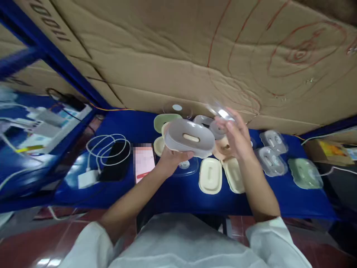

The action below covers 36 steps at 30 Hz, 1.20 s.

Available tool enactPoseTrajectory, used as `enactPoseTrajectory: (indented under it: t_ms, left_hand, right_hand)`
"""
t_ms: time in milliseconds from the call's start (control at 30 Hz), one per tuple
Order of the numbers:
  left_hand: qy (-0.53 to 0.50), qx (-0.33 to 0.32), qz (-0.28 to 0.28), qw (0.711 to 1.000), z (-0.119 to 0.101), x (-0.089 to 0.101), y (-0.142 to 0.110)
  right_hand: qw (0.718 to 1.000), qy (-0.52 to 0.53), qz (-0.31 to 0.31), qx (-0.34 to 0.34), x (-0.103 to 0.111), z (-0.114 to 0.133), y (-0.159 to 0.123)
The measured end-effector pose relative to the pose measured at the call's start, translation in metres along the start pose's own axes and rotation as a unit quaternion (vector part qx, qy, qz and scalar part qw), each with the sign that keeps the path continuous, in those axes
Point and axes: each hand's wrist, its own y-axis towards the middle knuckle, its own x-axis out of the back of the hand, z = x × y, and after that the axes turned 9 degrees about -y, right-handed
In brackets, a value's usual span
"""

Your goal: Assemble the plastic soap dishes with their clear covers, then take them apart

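Observation:
My left hand [170,162] is closed round the lower edge of a grey, rounded plastic box [176,134]. The box is tilted toward me, showing its hollow inside and a slot through its bottom. Higher and to the right, my right hand [237,130] grips a clear plastic lid [219,110], which is smeared by motion and catches the light. The lid and the box are apart. Under them lie a flat clear lid [186,169] with a round sticker, two cream trays [210,176] and a peach piece [223,147], partly covered by my right hand.
Green [164,121] and grey pieces stand behind the box. Clear-lidded boxes [270,162] and a green one [305,173] sit at the right. To the left are a phone [143,162], a white cable [96,143] and a charger [87,179]. A cardboard wall [156,67] rises behind.

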Motion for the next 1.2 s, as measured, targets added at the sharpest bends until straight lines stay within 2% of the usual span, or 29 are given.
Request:
enactPoseTrajectory:
  t_ms: [133, 233, 300, 367, 433, 533, 600, 700, 800, 867, 933, 1067, 1200]
  left_hand:
    - [0.021, -0.008, -0.066, 0.998, 0.009, 0.006, 0.009]
    - [0.027, 0.026, -0.071, 0.997, 0.010, 0.009, 0.013]
    - [0.034, 0.021, -0.062, 0.997, 0.010, 0.009, 0.015]
    - [0.053, -0.013, -0.054, 0.997, 0.009, 0.009, 0.016]
    - [0.070, -0.042, -0.041, 0.996, 0.010, 0.010, 0.017]
    - [0.077, -0.052, -0.021, 0.995, 0.012, 0.013, 0.016]
    - [0.080, -0.056, -0.021, 0.995, 0.014, 0.015, 0.016]
    - [0.093, -0.049, -0.014, 0.994, 0.016, 0.020, 0.017]
    - [0.132, -0.062, -0.004, 0.989, 0.018, 0.023, 0.017]
    - [0.166, -0.092, -0.011, 0.982, 0.019, 0.024, 0.016]
    - [0.189, -0.126, -0.019, 0.974, 0.019, 0.025, 0.016]
    - [0.211, -0.163, -0.021, 0.963, 0.021, 0.025, 0.017]
    - [0.235, -0.181, -0.023, 0.955, 0.024, 0.025, 0.015]
  right_hand:
    - [0.990, -0.136, 0.029, 0.032, 0.008, -0.038, 0.029]
    - [0.968, -0.216, 0.121, 0.051, 0.012, -0.046, 0.031]
    - [0.953, -0.269, 0.130, 0.054, 0.014, -0.037, 0.026]
    - [0.947, -0.287, 0.128, 0.073, 0.013, -0.019, 0.020]
    - [0.946, -0.254, 0.156, 0.126, 0.007, 0.001, 0.013]
    - [0.933, -0.155, 0.240, 0.218, -0.011, 0.021, 0.006]
    - [0.927, -0.108, 0.268, 0.238, -0.023, 0.026, 0.003]
    - [0.944, -0.101, 0.231, 0.212, -0.028, 0.025, 0.002]
    - [0.961, -0.133, 0.154, 0.189, -0.018, 0.022, 0.004]
    - [0.958, -0.193, 0.106, 0.184, -0.009, 0.018, 0.006]
    - [0.941, -0.281, 0.083, 0.170, -0.002, 0.012, 0.010]
    - [0.895, -0.413, 0.101, 0.136, -0.005, 0.002, 0.013]
    - [0.892, -0.393, 0.141, 0.174, -0.017, 0.018, 0.005]
